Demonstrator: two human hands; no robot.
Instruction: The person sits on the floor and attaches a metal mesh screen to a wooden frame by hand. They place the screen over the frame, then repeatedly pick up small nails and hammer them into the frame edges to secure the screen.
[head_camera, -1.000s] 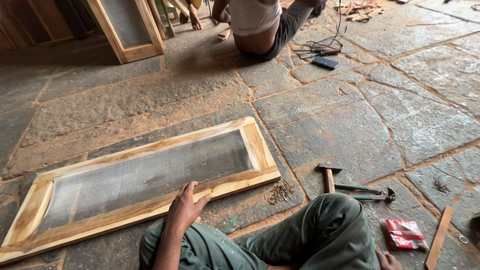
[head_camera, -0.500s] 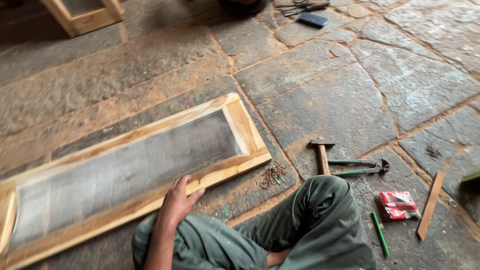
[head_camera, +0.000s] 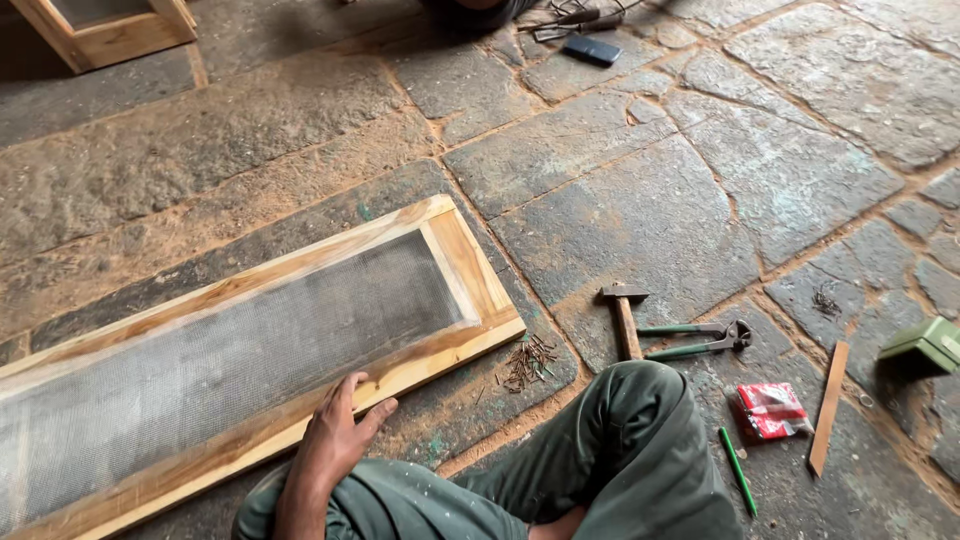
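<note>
A: What does the left hand (head_camera: 335, 440) rest on?

B: On the near rail of the wooden frame (head_camera: 460, 262), a long rectangle lying flat on the stone floor (head_camera: 640, 200), its opening filled with grey wire mesh (head_camera: 230, 360). The hand lies palm down, fingers loosely spread, gripping nothing. The right hand is out of view, so its state is unknown.

A: How would the frame handle?

B: Probably rigid and moderately light along the rails; the mesh looks thin and likely to dent. The wooden rails or corners seem the safe places to take hold, never the mesh.

A: What lies round it?

B: Just off the near right corner, a heap of small nails (head_camera: 528, 362). Farther right, a hammer (head_camera: 625, 315) and green-handled pincers (head_camera: 700, 340), beside the person's bent knee (head_camera: 640, 420). Beyond that, a red packet (head_camera: 770, 410), a green pencil (head_camera: 738, 470), a wood strip (head_camera: 828, 405) and a green box (head_camera: 925, 345).

A: Where is there open room?

B: Bare floor beyond the frame's far edge; the near side is hemmed by the legs.
</note>
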